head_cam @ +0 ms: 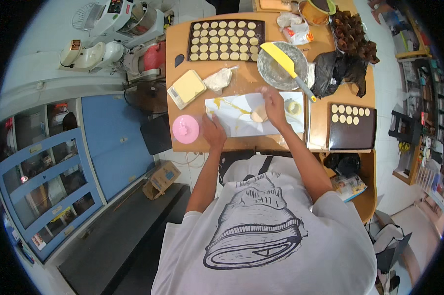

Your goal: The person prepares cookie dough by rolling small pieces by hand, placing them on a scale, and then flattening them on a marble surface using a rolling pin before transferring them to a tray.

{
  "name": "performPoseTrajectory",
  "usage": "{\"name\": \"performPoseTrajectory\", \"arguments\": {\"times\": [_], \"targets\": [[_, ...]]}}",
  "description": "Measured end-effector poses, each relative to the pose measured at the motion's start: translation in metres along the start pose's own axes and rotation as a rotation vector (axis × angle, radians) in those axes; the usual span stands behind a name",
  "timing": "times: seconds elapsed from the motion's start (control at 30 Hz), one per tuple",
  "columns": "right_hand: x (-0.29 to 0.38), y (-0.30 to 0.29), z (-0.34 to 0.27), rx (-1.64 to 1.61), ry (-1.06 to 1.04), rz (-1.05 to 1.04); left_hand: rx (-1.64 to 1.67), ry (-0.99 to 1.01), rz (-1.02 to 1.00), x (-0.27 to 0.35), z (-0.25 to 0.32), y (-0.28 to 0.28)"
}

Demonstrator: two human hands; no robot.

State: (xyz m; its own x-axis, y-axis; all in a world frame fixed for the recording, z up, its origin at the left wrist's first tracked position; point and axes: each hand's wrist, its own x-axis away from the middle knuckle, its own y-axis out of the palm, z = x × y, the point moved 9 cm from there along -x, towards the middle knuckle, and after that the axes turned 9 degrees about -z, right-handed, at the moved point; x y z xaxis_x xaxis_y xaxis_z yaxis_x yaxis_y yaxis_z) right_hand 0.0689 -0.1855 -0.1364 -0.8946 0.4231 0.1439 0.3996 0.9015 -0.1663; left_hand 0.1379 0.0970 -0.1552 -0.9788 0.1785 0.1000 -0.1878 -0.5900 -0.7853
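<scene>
My left hand [213,129] rests at the left end of a white sheet [244,127] marked with yellow streaks. My right hand [273,104] is over the sheet's right half, beside a pale tan piece [259,114], probably dough; whether the fingers touch it is unclear. A ring-shaped cutter [293,107] lies at the sheet's right end. Beyond it, a metal bowl [266,72] carries a yellow spatula [281,59] across its rim. A dark tray [226,21] holds rows of pale rounds, and another tray [352,136] at the right holds several more.
A kitchen scale [187,89] and a bag of white powder or dough [220,80] lie beyond the sheet. A pink lidded container [185,129] stands near the left table edge. Black plastic bags [327,73] and brown paper cups [354,37] are at the right. A wooden chair [371,199] stands beside me.
</scene>
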Motion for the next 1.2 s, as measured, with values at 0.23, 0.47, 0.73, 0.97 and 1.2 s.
{"name": "performPoseTrajectory", "arguments": {"times": [0.23, 0.47, 0.73, 0.97, 1.2], "targets": [[0.06, 0.0, -0.027, 0.587, -0.184, -0.42, -0.039, 0.03, 0.078, 0.005, 0.008, -0.003], [0.065, -0.025, -0.029, 0.312, 0.042, -0.467, -0.077, 0.006, 0.091, 0.002, -0.008, 0.002], [0.087, -0.023, -0.04, 0.781, -0.231, -0.419, -0.039, 0.023, 0.046, 0.001, 0.005, -0.002], [0.079, -0.01, -0.028, 0.789, -0.214, -0.45, -0.058, 0.055, 0.08, 0.0, 0.005, -0.006], [0.067, 0.0, -0.032, 0.557, -0.185, -0.576, -0.015, 0.124, 0.133, 0.003, 0.01, -0.01]]}}
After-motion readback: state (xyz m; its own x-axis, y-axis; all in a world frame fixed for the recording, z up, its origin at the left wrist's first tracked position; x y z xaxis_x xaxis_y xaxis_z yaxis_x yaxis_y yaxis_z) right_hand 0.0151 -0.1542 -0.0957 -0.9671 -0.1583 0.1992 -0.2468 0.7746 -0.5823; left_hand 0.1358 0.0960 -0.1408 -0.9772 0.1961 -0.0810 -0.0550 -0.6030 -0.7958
